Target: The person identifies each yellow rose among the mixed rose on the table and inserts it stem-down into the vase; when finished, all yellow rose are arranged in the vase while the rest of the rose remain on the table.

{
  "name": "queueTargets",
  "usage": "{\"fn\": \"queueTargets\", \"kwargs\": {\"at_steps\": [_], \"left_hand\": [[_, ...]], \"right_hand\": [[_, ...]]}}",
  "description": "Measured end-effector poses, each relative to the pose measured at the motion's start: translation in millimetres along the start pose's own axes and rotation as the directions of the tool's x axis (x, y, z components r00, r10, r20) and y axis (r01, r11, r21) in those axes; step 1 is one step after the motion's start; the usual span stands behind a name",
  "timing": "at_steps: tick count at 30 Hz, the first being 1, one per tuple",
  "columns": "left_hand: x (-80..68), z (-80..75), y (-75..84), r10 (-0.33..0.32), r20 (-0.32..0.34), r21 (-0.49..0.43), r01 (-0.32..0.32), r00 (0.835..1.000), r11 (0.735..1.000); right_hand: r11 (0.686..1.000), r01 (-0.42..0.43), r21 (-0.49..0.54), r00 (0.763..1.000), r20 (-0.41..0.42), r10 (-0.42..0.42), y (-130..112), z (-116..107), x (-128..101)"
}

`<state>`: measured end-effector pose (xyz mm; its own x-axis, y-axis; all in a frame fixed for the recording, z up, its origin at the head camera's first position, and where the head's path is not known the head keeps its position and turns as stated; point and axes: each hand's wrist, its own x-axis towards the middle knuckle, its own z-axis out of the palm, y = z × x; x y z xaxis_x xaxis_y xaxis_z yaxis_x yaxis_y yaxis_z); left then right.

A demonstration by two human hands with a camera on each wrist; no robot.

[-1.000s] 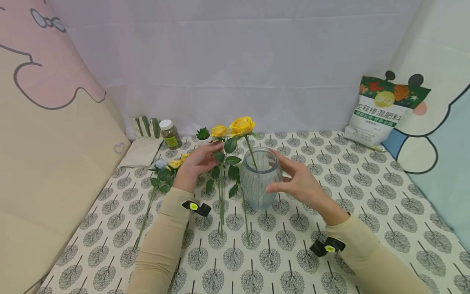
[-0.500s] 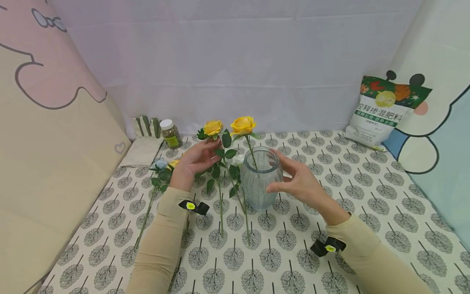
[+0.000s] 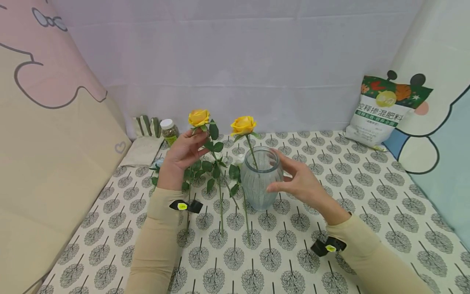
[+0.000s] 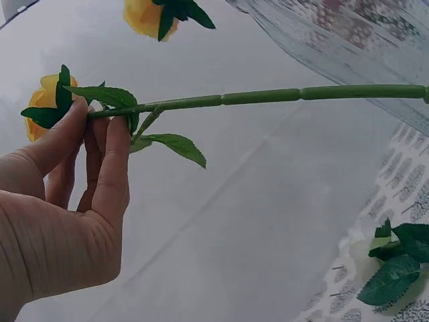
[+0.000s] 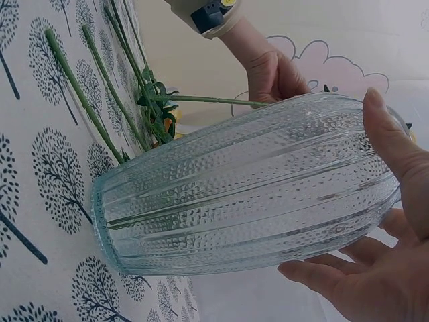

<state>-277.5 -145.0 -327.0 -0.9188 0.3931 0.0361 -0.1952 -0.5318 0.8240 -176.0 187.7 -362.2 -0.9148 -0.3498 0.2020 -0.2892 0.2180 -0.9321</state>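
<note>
My left hand (image 3: 185, 151) pinches a yellow rose (image 3: 199, 117) by its stem just below the bloom. In the left wrist view the green stem (image 4: 261, 96) runs rightward from thumb and fingertips, and in the head view it slants down beside the vase. My right hand (image 3: 302, 183) grips the ribbed clear glass vase (image 3: 258, 190) from the right, thumb in front and fingers round the far side. The vase stands upright on the table. Inside it leans another yellow rose (image 3: 243, 125), its stem showing through the glass in the right wrist view.
White roses (image 3: 239, 159) with long stems lie left of the vase. A blue rose (image 3: 158, 164) is partly covered by my left wrist. Striped gloves (image 3: 147, 126) and a white-capped jar (image 3: 169, 131) are at back left. A fertilizer bag (image 3: 382, 116) leans at back right.
My left hand has lifted the yellow rose up and to the left, and its stem has swung to a slant. My right hand and the vase have stayed put.
</note>
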Motion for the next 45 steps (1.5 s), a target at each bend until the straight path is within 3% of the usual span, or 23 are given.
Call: {"fn": "queueTargets", "kwargs": {"at_steps": [4,8,12,20,26,33,40,42,45], "left_hand": [[-12.0,7.9,11.2,0.132,0.044,-0.032,-0.131,0.990,0.991],[-21.8,17.8,18.4,0.225,0.089,-0.165,-0.208,0.970,0.964],[-28.2,25.1,22.2,0.265,0.159,-0.332,-0.201,0.951,0.922],[-38.6,27.6,32.4,0.347,0.251,-0.523,-0.175,0.904,0.834],[-41.9,31.1,39.5,0.405,0.246,-0.632,-0.171,0.881,0.756],[-43.0,36.0,39.9,0.440,0.225,-0.673,-0.188,0.869,0.716],[-43.5,44.4,37.2,0.498,0.157,-0.730,-0.239,0.853,0.640],[-43.7,46.7,35.9,0.505,0.145,-0.724,-0.257,0.851,0.640],[-43.7,49.2,32.3,0.507,0.142,-0.696,-0.279,0.850,0.662]], "right_hand": [[1.000,-0.001,0.000,1.000,0.000,0.001,-0.2,-0.4,-0.2],[1.000,0.005,0.014,1.000,0.005,-0.005,-0.2,-0.6,0.1],[0.999,0.020,0.043,1.000,0.017,-0.021,-0.3,-0.3,1.0],[0.998,0.024,0.060,0.999,0.020,-0.025,-0.7,0.2,1.5],[0.998,0.015,0.055,1.000,0.019,-0.016,-0.5,0.2,1.2],[0.998,0.020,0.056,1.000,0.016,-0.021,0.1,0.3,1.0],[0.999,0.019,0.037,1.000,0.008,-0.019,0.5,-0.2,0.8],[0.999,0.017,0.041,1.000,0.009,-0.017,0.3,-0.1,0.7],[0.999,0.012,0.045,1.000,0.010,-0.013,0.2,0.0,0.7]]}}
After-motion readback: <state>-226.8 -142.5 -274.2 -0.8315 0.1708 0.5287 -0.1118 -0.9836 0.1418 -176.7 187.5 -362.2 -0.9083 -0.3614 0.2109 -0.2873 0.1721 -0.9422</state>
